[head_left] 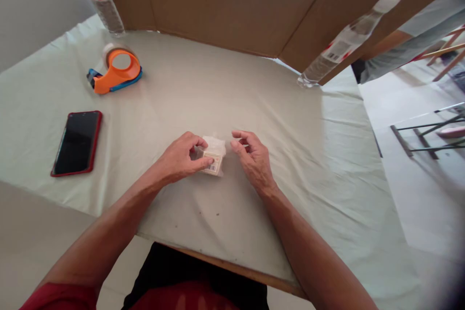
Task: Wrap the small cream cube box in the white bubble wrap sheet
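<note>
A small pale box (211,163) in clear plastic wrap, with a printed label and what looks like a barcode, lies on the cloth-covered table in front of me. My left hand (185,155) is on it from the left: the thumb presses on the label and the index finger touches the wrap's far left side. Just right of the box, my right hand (252,157) hovers with loosely bent fingers. Its thumb and index finger are a little apart, with nothing between them.
An orange tape dispenser (118,72) and a black phone in a red case (78,143) lie on the left. Two water bottles (101,2) (343,48) lean at the ends of a cardboard screen (225,5). Beyond it on the right, part of another person (410,34) shows.
</note>
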A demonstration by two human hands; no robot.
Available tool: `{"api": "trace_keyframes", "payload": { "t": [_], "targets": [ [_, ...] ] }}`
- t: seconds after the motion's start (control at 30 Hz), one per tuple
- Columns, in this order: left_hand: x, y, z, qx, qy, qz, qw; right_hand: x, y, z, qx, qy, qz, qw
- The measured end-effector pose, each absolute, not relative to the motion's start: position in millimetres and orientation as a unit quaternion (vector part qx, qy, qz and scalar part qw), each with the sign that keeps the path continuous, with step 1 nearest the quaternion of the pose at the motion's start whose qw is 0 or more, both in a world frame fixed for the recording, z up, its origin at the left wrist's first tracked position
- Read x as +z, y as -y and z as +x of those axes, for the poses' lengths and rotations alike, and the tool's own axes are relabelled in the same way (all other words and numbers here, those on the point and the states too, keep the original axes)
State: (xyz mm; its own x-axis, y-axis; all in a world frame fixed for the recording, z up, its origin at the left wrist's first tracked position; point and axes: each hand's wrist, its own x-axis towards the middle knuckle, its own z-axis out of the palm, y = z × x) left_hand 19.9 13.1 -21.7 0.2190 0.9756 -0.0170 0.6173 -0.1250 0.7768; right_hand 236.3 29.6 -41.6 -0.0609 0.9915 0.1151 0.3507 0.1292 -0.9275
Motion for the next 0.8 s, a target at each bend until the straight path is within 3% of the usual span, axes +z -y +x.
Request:
{"api": "trace_keyframes", "payload": {
  "t": [0.2, 0.37, 0.63, 0.8],
  "targets": [
    [-19, -8, 22, 0.255, -0.562, 0.699, 0.361, -36, -21, 231, 0.419, 0.651, -0.518, 0.362],
    [-20, -8, 23, 0.264, -0.550, 0.675, 0.414, -36, -19, 227, 0.416, 0.681, -0.482, 0.362],
    [-21, -8, 24, 0.284, -0.551, 0.658, 0.428, -37, -19, 231, 0.535, 0.633, -0.471, 0.304],
    [-20, -10, 23, 0.252, -0.543, 0.638, 0.484, -40, -16, 228, 0.468, 0.684, -0.477, 0.293]
  ]
}}
